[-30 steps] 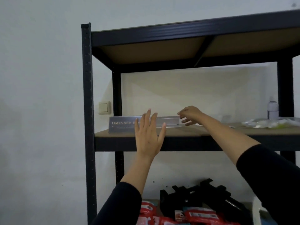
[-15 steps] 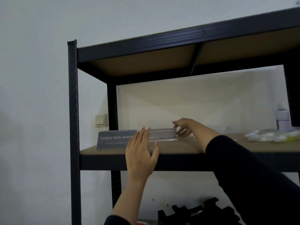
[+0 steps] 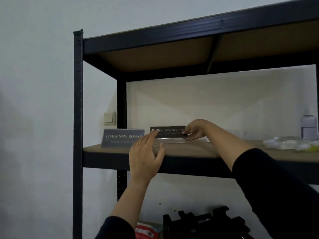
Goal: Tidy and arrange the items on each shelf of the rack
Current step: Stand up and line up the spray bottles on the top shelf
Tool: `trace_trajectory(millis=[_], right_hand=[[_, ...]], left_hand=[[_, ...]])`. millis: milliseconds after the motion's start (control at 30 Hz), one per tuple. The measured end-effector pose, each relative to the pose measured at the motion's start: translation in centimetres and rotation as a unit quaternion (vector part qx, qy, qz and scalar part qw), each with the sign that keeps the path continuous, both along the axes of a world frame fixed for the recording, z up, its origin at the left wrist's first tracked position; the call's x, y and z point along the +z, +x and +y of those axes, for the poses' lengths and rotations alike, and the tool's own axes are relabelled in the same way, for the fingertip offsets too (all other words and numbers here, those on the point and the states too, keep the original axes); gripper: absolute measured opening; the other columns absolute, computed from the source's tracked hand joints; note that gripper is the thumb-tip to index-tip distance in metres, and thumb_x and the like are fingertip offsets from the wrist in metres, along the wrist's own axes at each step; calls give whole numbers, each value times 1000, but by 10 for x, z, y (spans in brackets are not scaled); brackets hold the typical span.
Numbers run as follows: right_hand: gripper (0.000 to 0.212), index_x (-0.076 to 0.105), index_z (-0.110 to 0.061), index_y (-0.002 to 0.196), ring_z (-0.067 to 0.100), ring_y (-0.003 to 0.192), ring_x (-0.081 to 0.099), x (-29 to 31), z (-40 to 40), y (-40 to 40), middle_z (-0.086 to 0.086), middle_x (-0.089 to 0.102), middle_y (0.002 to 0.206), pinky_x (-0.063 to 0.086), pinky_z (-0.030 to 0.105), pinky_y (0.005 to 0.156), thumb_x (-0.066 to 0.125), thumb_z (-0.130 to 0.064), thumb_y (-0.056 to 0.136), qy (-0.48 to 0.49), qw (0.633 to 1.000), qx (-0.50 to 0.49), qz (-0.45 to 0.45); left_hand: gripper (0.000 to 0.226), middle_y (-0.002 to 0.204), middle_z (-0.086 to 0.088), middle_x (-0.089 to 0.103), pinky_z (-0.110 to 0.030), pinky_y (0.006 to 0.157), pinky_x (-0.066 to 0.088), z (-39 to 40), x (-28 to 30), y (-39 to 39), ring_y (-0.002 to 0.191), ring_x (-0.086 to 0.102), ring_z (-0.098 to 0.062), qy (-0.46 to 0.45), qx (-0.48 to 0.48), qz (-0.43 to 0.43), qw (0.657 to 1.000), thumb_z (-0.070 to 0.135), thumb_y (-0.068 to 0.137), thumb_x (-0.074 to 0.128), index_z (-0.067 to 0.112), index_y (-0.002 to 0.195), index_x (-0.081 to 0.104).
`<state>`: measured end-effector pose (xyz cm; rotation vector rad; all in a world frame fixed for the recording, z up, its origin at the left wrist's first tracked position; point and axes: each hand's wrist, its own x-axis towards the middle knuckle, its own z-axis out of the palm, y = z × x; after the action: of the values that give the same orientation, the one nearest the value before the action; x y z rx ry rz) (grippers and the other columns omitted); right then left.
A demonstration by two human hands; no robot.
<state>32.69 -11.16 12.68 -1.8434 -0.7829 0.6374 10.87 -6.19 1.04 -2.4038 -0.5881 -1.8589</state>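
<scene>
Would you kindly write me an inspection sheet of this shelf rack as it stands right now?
Surface: wooden shelf board in a dark metal rack, mostly bare in the middle.
Job's things: grey nameplate upright at the left; black nameplate beside it, to its right.
Clutter: pale bottle and crumpled plastic wrap at the right; black frame and red packets below.
Grips: left hand open, fingertips at the black nameplate's left end; right hand pinching its right end.
Cables: nothing seen.
Surroundings: white wall, wall switch behind the rack.
</scene>
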Motion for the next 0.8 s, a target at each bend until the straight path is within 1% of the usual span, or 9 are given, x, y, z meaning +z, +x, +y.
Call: trace_trajectory(millis=[67, 100, 233, 433, 500, 567, 633, 733, 800], right_hand=[[20, 47, -6, 106, 28, 109, 58, -2, -6, -4, 8, 54, 115, 56, 39, 79, 57, 5, 93, 1, 999, 20, -33], [20, 47, -8, 105, 28, 105, 57, -4, -9, -6, 8, 54, 110, 55, 40, 82, 57, 4, 93, -6, 998, 28, -57], [19, 56, -6, 105, 19, 82, 63, -8, -19, -15, 6, 63, 97, 57, 32, 70, 66, -3, 89, -52, 988, 27, -141], [37, 56, -4, 121, 23, 91, 63, -9, -37, -24, 9, 58, 111, 57, 35, 79, 69, -8, 87, -12, 978, -11, -208], [37, 58, -4, 122, 24, 92, 62, -7, -51, -24, 10, 58, 111, 56, 31, 73, 69, -9, 87, 20, 966, -42, -253], [34, 65, -8, 119, 19, 85, 60, -6, -67, -19, 9, 62, 109, 50, 22, 60, 70, -10, 85, 41, 944, -65, -320], [24, 73, -16, 105, 13, 78, 59, -7, -88, -12, 5, 66, 107, 44, 19, 58, 71, -12, 82, 65, 917, -91, -382], [18, 71, -34, 89, 23, 110, 52, -10, -121, -1, 3, 63, 109, 44, 31, 85, 74, -23, 76, 59, 859, -188, -472], [28, 69, -35, 102, 30, 121, 41, -12, -142, 2, 6, 54, 121, 38, 38, 95, 77, -34, 75, -15, 828, -239, -507]], left_hand=[[52, 132, 6, 59, -31, 102, 43, 1, -1, 0, 119, 55, -10, -1, 4, 0, 1000, 44, 90, 37, 24, 134, 53], [51, 132, 7, 59, -32, 101, 44, 2, -1, 0, 118, 56, -10, -2, 4, 0, 1000, 44, 89, 37, 23, 133, 53], [46, 125, 9, 63, -26, 95, 43, 4, -2, 2, 111, 58, -8, -3, 9, -1, 1000, 42, 90, 40, 25, 130, 55], [44, 123, 7, 64, -28, 94, 42, 3, -3, 1, 109, 60, -11, 0, 8, -4, 1000, 40, 91, 38, 23, 124, 60], [43, 121, 6, 66, -26, 92, 40, 2, -3, 1, 107, 61, -12, 1, 5, -13, 1000, 39, 91, 36, 22, 117, 65], [40, 120, 5, 66, -28, 92, 39, 0, -5, 1, 105, 61, -13, 3, 6, -18, 1000, 38, 91, 36, 22, 110, 67], [39, 123, 5, 64, -34, 97, 39, -4, -7, 3, 109, 59, -15, 3, 7, -17, 1000, 38, 93, 35, 22, 109, 66], [39, 129, 3, 60, -40, 105, 34, -21, -9, 12, 119, 52, -17, 2, -10, -19, 1000, 38, 95, 33, 21, 113, 63], [40, 131, 4, 58, -39, 107, 32, -42, -9, 22, 121, 50, -16, 12, -32, -14, 999, 39, 95, 34, 21, 114, 63]])
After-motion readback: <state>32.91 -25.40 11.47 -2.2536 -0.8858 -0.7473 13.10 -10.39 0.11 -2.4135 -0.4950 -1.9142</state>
